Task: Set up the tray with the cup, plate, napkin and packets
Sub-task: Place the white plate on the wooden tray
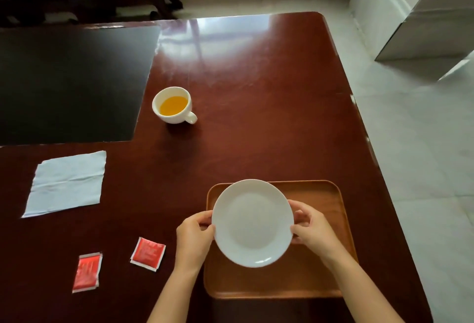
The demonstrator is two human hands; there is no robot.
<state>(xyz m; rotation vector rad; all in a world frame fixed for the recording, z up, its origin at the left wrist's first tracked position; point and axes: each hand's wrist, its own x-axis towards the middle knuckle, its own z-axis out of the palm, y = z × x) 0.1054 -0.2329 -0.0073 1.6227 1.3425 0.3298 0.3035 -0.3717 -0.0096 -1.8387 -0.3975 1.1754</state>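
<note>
The white plate (252,222) covered much of the wooden tray (331,204) between the hands, so whether plate and tray touched could not be told. Fingers of the left hand (193,239) and the right hand (311,227) curled under the plate's rim, out of sight. Both forearms ran off the bottom edge. Left of the left hand, the print on the two red packets (148,253) was too small and blurred to read.
</note>
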